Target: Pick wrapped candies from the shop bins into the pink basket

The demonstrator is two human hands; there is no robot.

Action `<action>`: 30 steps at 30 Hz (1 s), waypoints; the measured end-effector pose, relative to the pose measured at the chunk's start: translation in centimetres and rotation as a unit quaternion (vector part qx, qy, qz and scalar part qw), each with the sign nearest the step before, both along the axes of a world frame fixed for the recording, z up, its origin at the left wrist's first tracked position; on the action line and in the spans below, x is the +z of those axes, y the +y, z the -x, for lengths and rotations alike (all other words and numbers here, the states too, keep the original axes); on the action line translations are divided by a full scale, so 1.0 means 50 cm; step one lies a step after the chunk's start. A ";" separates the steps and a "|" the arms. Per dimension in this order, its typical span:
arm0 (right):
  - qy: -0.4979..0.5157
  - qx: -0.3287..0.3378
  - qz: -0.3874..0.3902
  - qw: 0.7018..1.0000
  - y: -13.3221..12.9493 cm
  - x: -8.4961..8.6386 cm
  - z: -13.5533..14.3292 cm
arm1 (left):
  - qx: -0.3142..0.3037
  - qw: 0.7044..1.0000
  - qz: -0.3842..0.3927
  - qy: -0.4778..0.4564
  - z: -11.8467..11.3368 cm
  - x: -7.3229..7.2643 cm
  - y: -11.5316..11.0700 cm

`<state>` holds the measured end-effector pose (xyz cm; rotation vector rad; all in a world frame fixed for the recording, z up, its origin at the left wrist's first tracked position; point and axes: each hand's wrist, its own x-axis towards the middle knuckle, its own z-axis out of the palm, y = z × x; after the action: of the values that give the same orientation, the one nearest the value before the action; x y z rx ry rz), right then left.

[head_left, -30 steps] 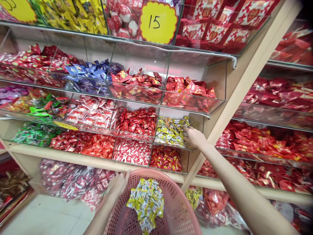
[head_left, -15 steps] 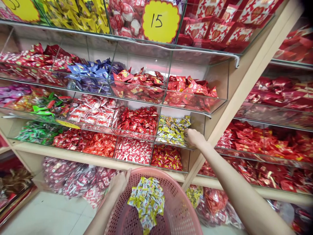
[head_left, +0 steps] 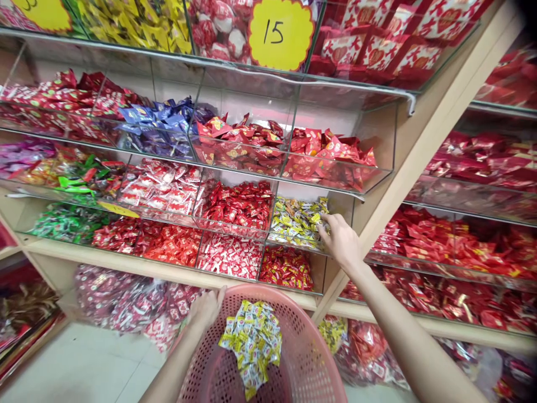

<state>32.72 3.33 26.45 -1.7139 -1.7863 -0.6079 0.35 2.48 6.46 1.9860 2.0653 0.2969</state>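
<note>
My left hand [head_left: 206, 309] is closed round the left part of the rim of a pink perforated plastic basket [head_left: 312, 330]. Inside the basket lies a heap of small yellow-and-white wrapped candies [head_left: 254, 341]. At the right end of a lower shelf row, my right hand [head_left: 342, 242] is at the front right corner of a clear compartment. Its fingers are a little apart, and I see nothing held in them. Just left of the fingertips, the compartment holds the same kind of yellow wrapped candies [head_left: 296, 218].
Clear dividers and front panels separate the shelf's candies, including red candies [head_left: 239, 207] and blue packets [head_left: 161, 123]. A slanting wooden upright [head_left: 419, 145] stands right of my hand. Bagged candies [head_left: 138, 308] lie below the shelf. A yellow price sign [head_left: 281, 33] reads 15.
My right hand has drawn back slightly towards me, and its fingers have spread from a more curled shape. My left hand keeps its hold on the basket. The view has shifted slightly.
</note>
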 end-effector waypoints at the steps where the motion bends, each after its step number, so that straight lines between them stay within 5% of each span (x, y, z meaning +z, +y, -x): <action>1: 0.021 0.032 -0.040 0.998 -0.015 -0.007 0.008 | -0.001 1.000 0.000 0.001 -0.001 0.000 0.000; 4: 0.092 0.128 -0.080 0.984 -0.062 -0.059 0.047 | 0.004 1.000 0.012 0.006 -0.003 0.003 -0.001; 8: 0.148 0.211 0.054 0.965 -0.125 -0.214 0.111 | 0.000 1.000 0.013 0.016 -0.004 0.008 -0.003; 12: 0.167 0.183 0.190 0.950 -0.174 -0.385 0.157 | -0.004 1.000 0.013 0.023 -0.004 0.011 -0.004; 15: 0.167 0.152 0.249 0.942 -0.191 -0.453 0.172 | -0.008 0.999 0.008 0.031 -0.006 0.011 -0.005; 23: 0.093 0.140 0.346 0.923 -0.208 -0.468 0.193 | -0.013 0.999 0.007 0.030 -0.010 0.013 -0.007; 30: -0.015 0.138 0.371 0.918 -0.204 -0.439 0.220 | -0.009 1.000 0.001 0.024 -0.005 0.006 -0.007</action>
<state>21.70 -6.86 4.52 -1.8363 -2.4139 0.2127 0.60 2.15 6.76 2.0288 2.0731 0.2463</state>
